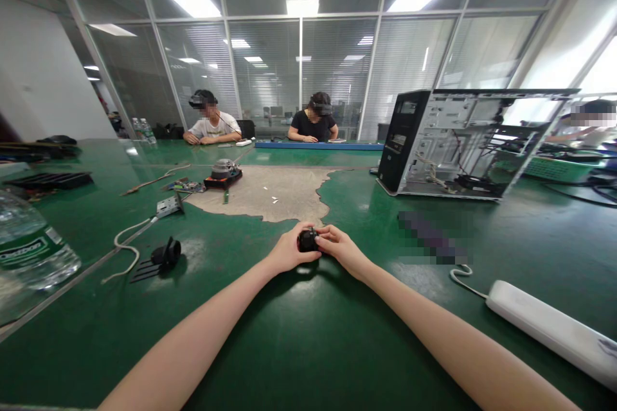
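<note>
PC case (402, 141), side open, upright on green table (299, 359). Basket (559, 169), green, just right of case. Power strip (544, 327), white, nearer than case and to its right. Blue bar (318, 146) left of case. Person in white (216, 127) and person in black (313, 125), both left of and beyond case. Bottle (36, 250), clear, green label, well left of case.

At one o'clock, we read a small round "hp" mark (390, 158) on the black front of the computer case (403, 141). At ten o'clock, the bottle's green label (29, 250) bore white lettering we couldn't make out.
</note>
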`<state>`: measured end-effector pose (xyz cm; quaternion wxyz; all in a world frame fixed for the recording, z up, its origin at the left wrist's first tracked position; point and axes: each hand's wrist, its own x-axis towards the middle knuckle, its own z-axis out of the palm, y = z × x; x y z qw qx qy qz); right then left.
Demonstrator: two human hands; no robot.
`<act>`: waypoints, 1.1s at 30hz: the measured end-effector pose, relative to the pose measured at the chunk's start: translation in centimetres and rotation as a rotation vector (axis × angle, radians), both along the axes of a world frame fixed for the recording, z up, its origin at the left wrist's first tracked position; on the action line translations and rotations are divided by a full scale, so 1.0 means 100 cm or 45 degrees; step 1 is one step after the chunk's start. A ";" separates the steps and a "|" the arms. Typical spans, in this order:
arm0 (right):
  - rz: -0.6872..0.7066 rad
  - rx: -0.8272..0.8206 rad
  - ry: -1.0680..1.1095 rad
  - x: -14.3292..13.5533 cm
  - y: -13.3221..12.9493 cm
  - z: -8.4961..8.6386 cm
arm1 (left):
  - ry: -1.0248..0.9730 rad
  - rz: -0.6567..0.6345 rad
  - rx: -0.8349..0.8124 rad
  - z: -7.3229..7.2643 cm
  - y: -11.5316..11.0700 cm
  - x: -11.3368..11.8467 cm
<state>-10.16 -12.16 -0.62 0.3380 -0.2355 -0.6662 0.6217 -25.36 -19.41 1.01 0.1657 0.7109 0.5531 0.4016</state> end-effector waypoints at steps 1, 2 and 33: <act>-0.007 -0.002 -0.003 0.000 0.000 0.000 | -0.002 -0.017 0.000 0.000 -0.001 0.000; -0.014 -0.002 -0.009 0.000 0.000 0.000 | 0.004 -0.038 0.003 0.000 -0.002 0.001; 0.073 -0.094 -0.022 0.006 -0.004 0.007 | 0.134 -0.049 -0.089 0.015 -0.006 0.003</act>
